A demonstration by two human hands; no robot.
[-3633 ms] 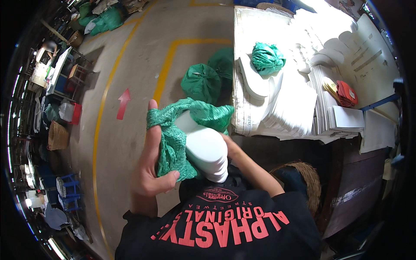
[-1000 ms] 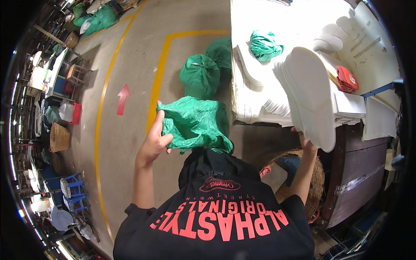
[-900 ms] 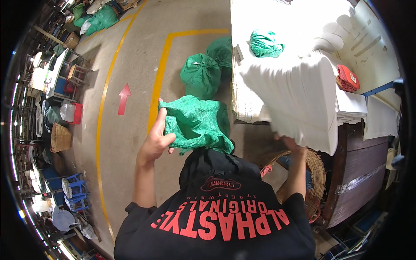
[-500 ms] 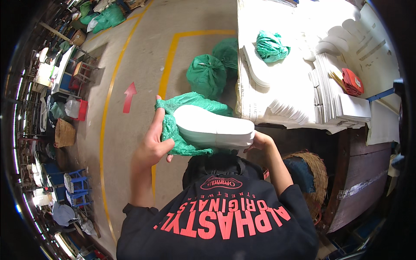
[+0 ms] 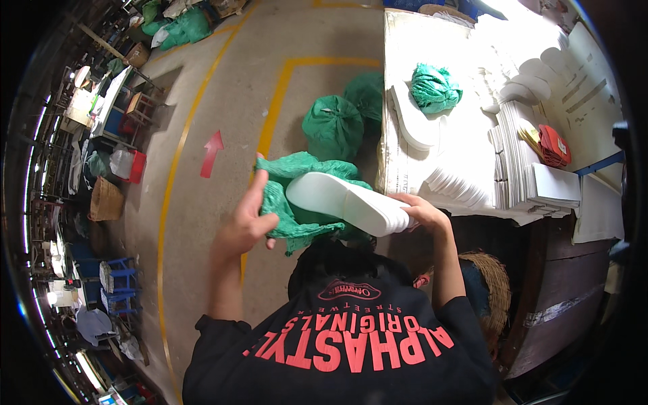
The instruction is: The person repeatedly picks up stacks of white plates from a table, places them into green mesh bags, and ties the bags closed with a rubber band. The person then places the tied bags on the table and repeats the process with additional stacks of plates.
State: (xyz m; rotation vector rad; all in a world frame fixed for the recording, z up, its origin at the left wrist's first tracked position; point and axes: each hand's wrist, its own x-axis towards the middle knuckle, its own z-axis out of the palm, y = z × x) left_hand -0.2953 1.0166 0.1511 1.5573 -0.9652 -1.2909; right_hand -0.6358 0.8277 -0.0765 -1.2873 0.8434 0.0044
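Note:
A stack of white shoe soles [image 5: 337, 200] lies slanted in front of my chest, its far-left end inside the mouth of a green plastic bag [image 5: 283, 214]. My left hand [image 5: 244, 219] pinches the left rim of this bag, thumb and fingers holding it spread. At the stack's near-right end, my right hand [image 5: 430, 214] grips the soles, whose edges are slightly fanned there. The bag's underside is hidden beneath the stack.
To the right stands a white-covered table [image 5: 405, 172] with stacked white soles [image 5: 516, 145], a bunched green bag [image 5: 436, 88] and a red packet [image 5: 555, 145]. Tied green sacks [image 5: 333, 127] rest on the floor beside it. A wicker basket [image 5: 496, 287] sits below the table.
The stack has tilted, its right end now lower and its edges fanned. My right hand has shifted higher on that end. My left hand still holds the bag rim.

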